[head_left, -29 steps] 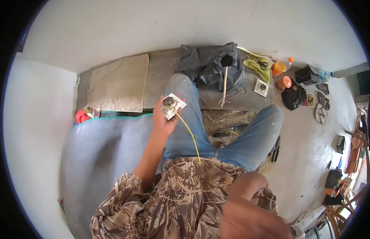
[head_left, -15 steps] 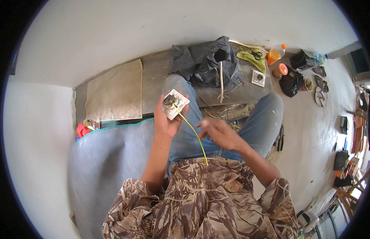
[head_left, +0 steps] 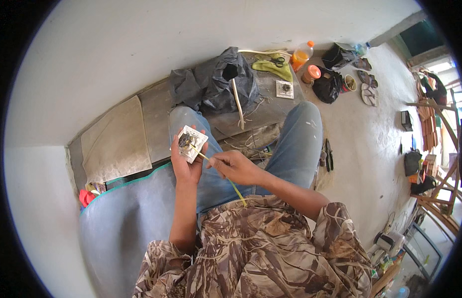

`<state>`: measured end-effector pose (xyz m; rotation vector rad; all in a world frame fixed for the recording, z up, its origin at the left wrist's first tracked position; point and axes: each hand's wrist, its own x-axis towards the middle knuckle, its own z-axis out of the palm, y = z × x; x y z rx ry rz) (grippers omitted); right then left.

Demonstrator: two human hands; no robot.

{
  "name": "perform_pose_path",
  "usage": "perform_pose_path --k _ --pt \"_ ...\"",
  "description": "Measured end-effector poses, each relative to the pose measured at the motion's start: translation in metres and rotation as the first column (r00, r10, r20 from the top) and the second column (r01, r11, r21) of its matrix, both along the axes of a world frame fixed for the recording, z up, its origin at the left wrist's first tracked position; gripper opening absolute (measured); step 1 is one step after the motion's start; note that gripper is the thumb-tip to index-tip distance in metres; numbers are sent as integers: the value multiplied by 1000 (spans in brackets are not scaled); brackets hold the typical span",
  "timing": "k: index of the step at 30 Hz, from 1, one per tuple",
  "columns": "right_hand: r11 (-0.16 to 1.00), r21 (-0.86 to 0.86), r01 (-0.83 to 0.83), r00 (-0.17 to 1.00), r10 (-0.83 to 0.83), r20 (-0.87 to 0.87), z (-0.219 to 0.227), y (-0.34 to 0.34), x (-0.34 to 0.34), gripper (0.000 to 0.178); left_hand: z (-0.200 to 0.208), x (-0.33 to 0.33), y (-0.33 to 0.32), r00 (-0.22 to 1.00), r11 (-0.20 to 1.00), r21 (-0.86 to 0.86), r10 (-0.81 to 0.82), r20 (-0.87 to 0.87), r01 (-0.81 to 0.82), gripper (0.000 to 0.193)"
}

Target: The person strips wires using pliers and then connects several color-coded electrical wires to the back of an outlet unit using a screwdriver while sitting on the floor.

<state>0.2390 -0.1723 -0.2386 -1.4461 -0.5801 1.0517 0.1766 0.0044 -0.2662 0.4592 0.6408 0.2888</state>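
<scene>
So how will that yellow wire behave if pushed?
The yellow wire looks thin, so it would probably be light and bend easily. It runs fairly straight from the white fitting to the right hand, suggesting some stiffness. Pushing hard might tip the fitting, which rests in the left hand.

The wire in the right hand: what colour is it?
The wire is yellow, slightly greenish; best seen in the head view.

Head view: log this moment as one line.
left hand: holds square white electrical plate; right hand: pinches thin yellow wire; wire: runs from plate
</scene>
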Motion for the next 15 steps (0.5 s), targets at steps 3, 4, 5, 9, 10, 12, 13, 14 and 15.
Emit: perform_pose_path --k 3,4,5,9,10,12,13,14,15 --pt "997 -56 45 946 -24 323 -26 -8 30 28 -5 1 -1 1000 996 -89 2 -31 -5 40" --pt "995 -63 76 866 -34 498 -50 -11 48 26 -9 0 1 1000 994 -111 10 -13 -11 40" --pt "970 -182 160 755 -2 656 -78 -15 68 22 -15 -3 6 1000 990 -136 21 6 -20 40" --pt "754 -525 395 568 249 784 -164 -26 132 15 -22 -10 16 999 979 -204 14 36 -6 40" --pt "746 -495 445 503 250 828 -195 -32 142 14 -23 -9 16 998 972 -235 -5 55 17 41" --pt "732 -479 485 416 289 862 -233 -35 147 14 -19 -11 18 1000 974 -227 -10 29 17 41" --pt "721 -499 480 400 327 856 -239 -34 143 13 -15 -13 20 1000 975 -221 -6 12 9 42" --pt "708 -520 478 384 364 848 -244 -34 143 13 -11 -15 21 1000 976 -216 2 12 0 42" --pt "729 -519 446 369 379 849 -249 -34 147 13 -7 -15 22 1000 977 -211 9 12 -7 42"
